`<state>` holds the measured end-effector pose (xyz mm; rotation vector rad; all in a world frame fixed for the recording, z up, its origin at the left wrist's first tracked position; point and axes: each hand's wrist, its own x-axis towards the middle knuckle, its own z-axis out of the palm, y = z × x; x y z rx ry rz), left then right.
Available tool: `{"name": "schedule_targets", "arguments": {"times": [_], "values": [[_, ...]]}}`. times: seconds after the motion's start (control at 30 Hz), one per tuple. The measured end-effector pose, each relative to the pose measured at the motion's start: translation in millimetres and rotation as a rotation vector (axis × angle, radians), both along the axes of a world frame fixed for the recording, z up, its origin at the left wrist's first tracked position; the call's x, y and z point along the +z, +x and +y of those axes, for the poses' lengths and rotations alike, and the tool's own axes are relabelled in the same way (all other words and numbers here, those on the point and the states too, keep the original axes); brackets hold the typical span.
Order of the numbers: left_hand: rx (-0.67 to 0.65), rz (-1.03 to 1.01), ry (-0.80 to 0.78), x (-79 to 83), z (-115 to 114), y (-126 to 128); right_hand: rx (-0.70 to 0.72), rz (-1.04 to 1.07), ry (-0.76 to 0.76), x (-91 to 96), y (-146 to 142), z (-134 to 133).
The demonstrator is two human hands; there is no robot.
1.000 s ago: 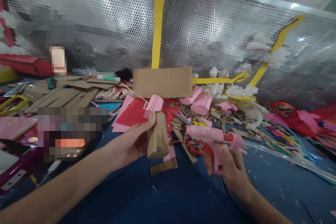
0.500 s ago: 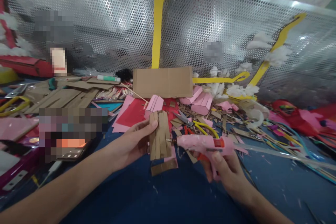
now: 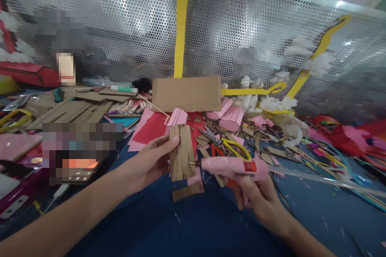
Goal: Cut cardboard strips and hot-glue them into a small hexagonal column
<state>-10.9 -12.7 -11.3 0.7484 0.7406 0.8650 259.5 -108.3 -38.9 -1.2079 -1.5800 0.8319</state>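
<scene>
My left hand [image 3: 157, 154] is closed on a brown cardboard piece [image 3: 182, 154] scored with lengthwise slits, its thumb on the front face. In my right hand [image 3: 259, 194] is a pink hot glue gun [image 3: 232, 167], gripped by its handle. The metal nozzle points left and meets or nearly meets the cardboard's right edge; I cannot tell whether it touches. A clear glue stick [image 3: 295, 172] trails from the gun's back. Below the held piece lies a small cardboard strip [image 3: 188, 191], next to a scrap of pink paper [image 3: 196, 178].
Scissors with yellow handles [image 3: 237, 148] lie behind the gun among cardboard scraps. A cardboard panel [image 3: 187, 94] stands at the back before a perforated metal screen [image 3: 135, 20]. Red paper [image 3: 153, 128] lies beyond my left hand. Cardboard sheets [image 3: 69, 114] are piled at the left.
The cardboard piece has shifted slightly up and left in my left hand's grip. The glue gun's nozzle has dropped a little along its right edge.
</scene>
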Motion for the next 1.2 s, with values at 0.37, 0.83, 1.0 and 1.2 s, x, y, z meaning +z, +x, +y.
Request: {"name": "schedule_targets", "arguments": {"times": [0.37,0.83,1.0,1.2], "values": [[0.015,-0.039,0.011,0.5,1.0,-0.6,-0.073,0.037,-0.057,-2.3,-2.3,-3.1],[-0.019,-0.019,0.051,2.4,-1.3,0.0,-0.037,-0.019,-0.024,-0.8,0.4,-0.6],[-0.031,-0.005,0.060,3.2,-0.8,0.0,0.020,-0.052,-0.006,-0.5,5.1,1.8],[-0.042,-0.027,0.043,0.7,-0.9,-1.2,-0.048,-0.034,-0.011,4.5,-2.6,0.3]]}}
